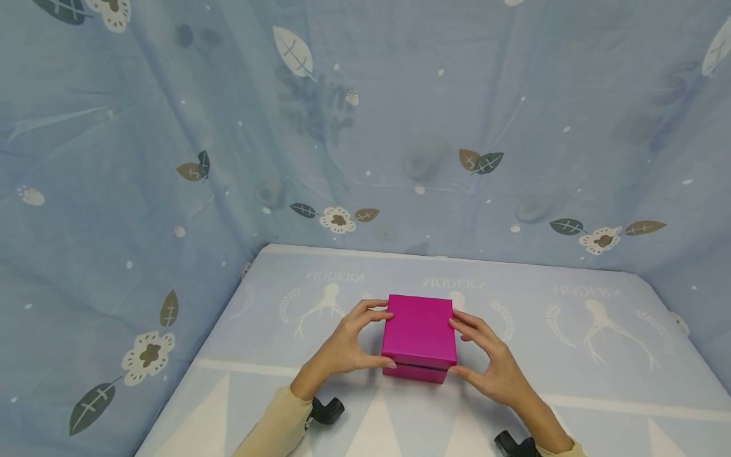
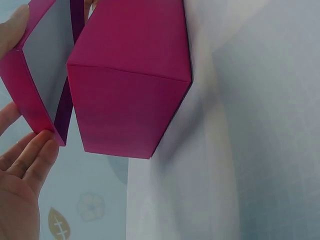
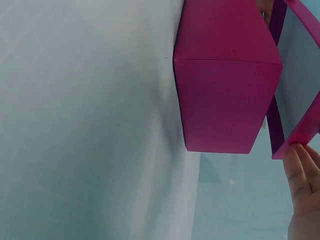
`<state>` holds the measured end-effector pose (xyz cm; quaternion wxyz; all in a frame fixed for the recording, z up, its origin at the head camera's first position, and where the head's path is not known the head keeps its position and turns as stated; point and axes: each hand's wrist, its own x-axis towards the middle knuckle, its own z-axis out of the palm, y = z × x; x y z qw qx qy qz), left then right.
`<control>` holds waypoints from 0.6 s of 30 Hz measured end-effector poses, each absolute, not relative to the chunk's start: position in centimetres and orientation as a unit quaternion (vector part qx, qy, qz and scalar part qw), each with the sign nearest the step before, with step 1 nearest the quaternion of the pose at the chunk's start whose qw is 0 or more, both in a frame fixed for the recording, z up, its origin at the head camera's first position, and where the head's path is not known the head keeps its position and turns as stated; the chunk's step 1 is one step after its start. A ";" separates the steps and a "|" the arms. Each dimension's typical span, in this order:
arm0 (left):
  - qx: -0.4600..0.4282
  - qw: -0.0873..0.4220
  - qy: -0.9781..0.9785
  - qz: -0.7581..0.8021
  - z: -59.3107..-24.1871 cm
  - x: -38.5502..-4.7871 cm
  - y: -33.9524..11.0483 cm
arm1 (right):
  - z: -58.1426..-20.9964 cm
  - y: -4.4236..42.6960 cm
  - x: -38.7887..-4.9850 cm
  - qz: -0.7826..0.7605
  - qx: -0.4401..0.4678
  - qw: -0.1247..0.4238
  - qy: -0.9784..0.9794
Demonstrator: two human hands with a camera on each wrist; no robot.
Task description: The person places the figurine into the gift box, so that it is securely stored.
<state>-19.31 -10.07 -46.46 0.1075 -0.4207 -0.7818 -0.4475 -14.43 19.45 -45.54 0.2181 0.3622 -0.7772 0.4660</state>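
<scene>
A magenta box lid (image 1: 422, 327) is held level by both hands, just above the matching box base (image 1: 414, 373). The left hand (image 1: 348, 343) pinches the lid's left side between thumb and fingers, and the right hand (image 1: 495, 365) grips its right side the same way. In the left wrist view a gap parts the lid (image 2: 29, 102) from the base (image 2: 125, 110), and the lid's pale inside shows. The right wrist view has right fingertips (image 3: 294, 152) on the lid's edge, beside the base (image 3: 225, 105). What lies inside the base is hidden.
The box base stands on a table with a light blue patterned cloth (image 1: 245, 387). Blue fabric walls (image 1: 377, 127) with leaf and flower prints rise behind and at the left. A black wrist device (image 1: 328, 411) sits at the left cuff, another (image 1: 516, 444) at the right.
</scene>
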 end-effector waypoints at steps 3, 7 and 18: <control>-0.417 0.106 -0.788 -0.440 -47.5 -19.8 -10.3 | -45.5 19.5 -14.5 0.464 0.363 0.219 -0.778; -0.418 0.103 -0.792 -0.434 -48.0 -20.1 -10.5 | -45.5 19.7 -14.5 0.462 0.363 0.215 -0.780; -0.428 0.101 -0.793 -0.422 -47.8 -20.1 -10.6 | -45.2 19.8 -14.4 0.463 0.365 0.193 -0.785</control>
